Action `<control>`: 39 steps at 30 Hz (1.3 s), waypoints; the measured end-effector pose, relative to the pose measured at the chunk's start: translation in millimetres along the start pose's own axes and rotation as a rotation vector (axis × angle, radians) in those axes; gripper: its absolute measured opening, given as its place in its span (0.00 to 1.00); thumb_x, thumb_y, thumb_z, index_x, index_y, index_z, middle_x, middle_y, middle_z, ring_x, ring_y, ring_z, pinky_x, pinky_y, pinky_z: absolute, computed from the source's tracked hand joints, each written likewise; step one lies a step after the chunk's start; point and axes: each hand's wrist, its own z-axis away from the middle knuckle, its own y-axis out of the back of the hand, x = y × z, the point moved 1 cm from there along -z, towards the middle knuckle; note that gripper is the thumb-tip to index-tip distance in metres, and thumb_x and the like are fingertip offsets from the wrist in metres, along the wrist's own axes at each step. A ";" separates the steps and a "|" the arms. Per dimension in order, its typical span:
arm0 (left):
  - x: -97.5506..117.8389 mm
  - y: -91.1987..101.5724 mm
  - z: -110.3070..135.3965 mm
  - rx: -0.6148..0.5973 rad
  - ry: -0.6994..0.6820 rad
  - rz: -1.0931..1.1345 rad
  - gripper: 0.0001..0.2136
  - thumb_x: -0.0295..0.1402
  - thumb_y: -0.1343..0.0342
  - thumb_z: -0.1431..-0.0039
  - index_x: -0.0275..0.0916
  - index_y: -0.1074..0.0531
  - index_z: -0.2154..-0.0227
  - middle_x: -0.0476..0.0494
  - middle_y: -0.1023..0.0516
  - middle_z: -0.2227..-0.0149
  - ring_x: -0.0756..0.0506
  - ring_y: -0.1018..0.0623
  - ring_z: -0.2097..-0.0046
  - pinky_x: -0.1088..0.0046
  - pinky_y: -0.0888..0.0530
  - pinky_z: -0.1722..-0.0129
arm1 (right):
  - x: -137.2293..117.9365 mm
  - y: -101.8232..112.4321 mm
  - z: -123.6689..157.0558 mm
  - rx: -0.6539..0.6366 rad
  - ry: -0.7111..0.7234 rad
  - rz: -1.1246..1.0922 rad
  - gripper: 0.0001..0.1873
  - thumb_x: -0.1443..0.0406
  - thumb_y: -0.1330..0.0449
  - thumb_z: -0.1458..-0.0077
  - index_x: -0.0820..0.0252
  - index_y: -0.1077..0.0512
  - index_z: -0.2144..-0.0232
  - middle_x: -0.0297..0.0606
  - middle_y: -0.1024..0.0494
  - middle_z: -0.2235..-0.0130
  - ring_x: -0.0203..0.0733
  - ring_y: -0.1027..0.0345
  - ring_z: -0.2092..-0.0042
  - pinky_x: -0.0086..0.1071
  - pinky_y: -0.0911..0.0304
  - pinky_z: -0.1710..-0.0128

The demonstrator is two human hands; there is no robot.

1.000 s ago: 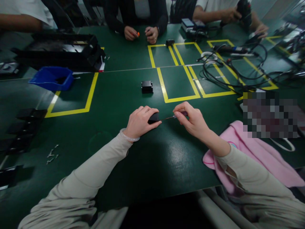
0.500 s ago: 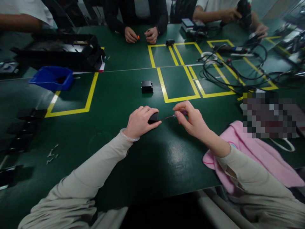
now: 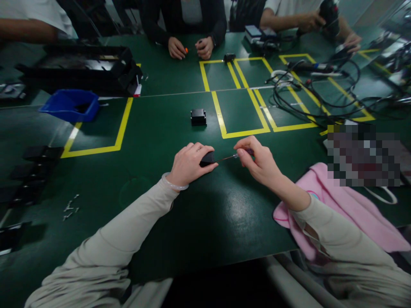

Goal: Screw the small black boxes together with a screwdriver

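My left hand (image 3: 192, 164) is closed around a small black box-shaped part (image 3: 207, 158), pressing it against the green tabletop. In my right hand (image 3: 257, 159) is a screwdriver (image 3: 231, 156), gripped by its dark handle between thumb and fingers. Its thin shaft points left, and the tip reaches the right side of the black part; the exact contact point is too small to make out. Beyond my hands sits a similar black box (image 3: 198, 116) with shiny metal bits at its sides.
Loose screws (image 3: 70, 207) lie at left, near several black parts (image 3: 30, 173). A blue bin (image 3: 71, 105) stands by black trays (image 3: 80, 70). Cables (image 3: 321, 96) sprawl at right, above a pink cloth (image 3: 343, 209). Across the table, a person's hands (image 3: 191, 47) hold something orange.
Both of my hands stay in nearly the same place, with the screwdriver tip still at the black part. Across the table, the orange item in the person's hand has turned slightly.
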 end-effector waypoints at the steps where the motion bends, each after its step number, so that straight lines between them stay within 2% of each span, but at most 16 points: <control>1: 0.1 0.0 0.0 -0.001 0.000 0.002 0.21 0.51 0.44 0.34 0.42 0.26 0.48 0.41 0.21 0.55 0.40 0.24 0.55 0.63 0.29 0.55 | 0.1 0.1 -0.1 -0.006 -0.004 0.003 0.07 0.61 0.47 0.30 0.56 0.34 0.61 0.29 0.29 0.72 0.32 0.36 0.76 0.28 0.41 0.73; 3: 0.2 0.2 -0.1 -0.003 0.001 0.001 0.21 0.51 0.44 0.34 0.42 0.26 0.48 0.41 0.21 0.55 0.40 0.24 0.55 0.63 0.29 0.56 | 0.3 0.2 0.0 -0.008 -0.008 0.012 0.08 0.61 0.46 0.30 0.55 0.34 0.63 0.28 0.30 0.73 0.32 0.36 0.76 0.28 0.42 0.73; 8: 0.5 0.9 -0.4 -0.009 0.003 0.008 0.21 0.51 0.45 0.34 0.41 0.26 0.48 0.41 0.21 0.55 0.40 0.24 0.54 0.63 0.29 0.55 | 0.3 -0.3 0.3 0.036 0.017 0.011 0.04 0.64 0.47 0.31 0.57 0.32 0.58 0.32 0.26 0.67 0.31 0.34 0.75 0.28 0.40 0.72; 13: 0.7 0.8 -0.5 -0.012 0.007 0.000 0.21 0.51 0.44 0.34 0.42 0.26 0.48 0.41 0.21 0.54 0.39 0.24 0.54 0.63 0.29 0.55 | -0.3 0.6 -0.5 -0.001 0.021 0.006 0.06 0.63 0.44 0.31 0.56 0.33 0.63 0.27 0.29 0.74 0.31 0.36 0.77 0.28 0.43 0.74; 19: -0.1 0.3 -0.3 -0.007 0.003 0.006 0.21 0.51 0.44 0.34 0.41 0.26 0.48 0.41 0.21 0.54 0.39 0.25 0.54 0.63 0.29 0.55 | 0.5 0.2 -0.6 0.019 -0.015 0.003 0.05 0.62 0.46 0.31 0.56 0.33 0.59 0.32 0.26 0.67 0.32 0.34 0.75 0.28 0.40 0.72; 24: 0.0 0.2 -0.1 -0.007 0.005 0.007 0.21 0.52 0.44 0.34 0.41 0.26 0.48 0.41 0.21 0.54 0.39 0.25 0.54 0.63 0.29 0.55 | 0.4 0.7 -1.1 -0.016 -0.020 -0.005 0.06 0.61 0.44 0.31 0.55 0.34 0.63 0.29 0.28 0.72 0.33 0.33 0.75 0.29 0.39 0.71; 29: -0.3 -0.3 0.3 -0.001 0.003 0.009 0.20 0.51 0.45 0.34 0.42 0.26 0.49 0.41 0.21 0.54 0.39 0.24 0.54 0.63 0.29 0.55 | -0.4 0.4 -0.1 -0.009 -0.017 -0.009 0.05 0.62 0.46 0.31 0.56 0.33 0.58 0.32 0.26 0.67 0.33 0.32 0.73 0.29 0.38 0.71; 35: 0.6 0.9 -0.1 -0.008 0.009 0.002 0.21 0.51 0.44 0.34 0.42 0.26 0.49 0.41 0.21 0.54 0.39 0.24 0.54 0.63 0.29 0.55 | -1.2 0.8 -1.0 -0.021 -0.003 0.004 0.06 0.62 0.45 0.31 0.55 0.34 0.63 0.28 0.29 0.73 0.32 0.36 0.76 0.28 0.41 0.73; 39: 0.9 1.1 -0.2 -0.011 0.009 0.006 0.21 0.51 0.44 0.34 0.41 0.26 0.48 0.41 0.21 0.54 0.39 0.24 0.54 0.63 0.29 0.55 | -2.8 0.9 -1.1 -0.009 0.045 0.032 0.05 0.65 0.47 0.31 0.56 0.33 0.62 0.30 0.28 0.71 0.33 0.35 0.75 0.28 0.41 0.73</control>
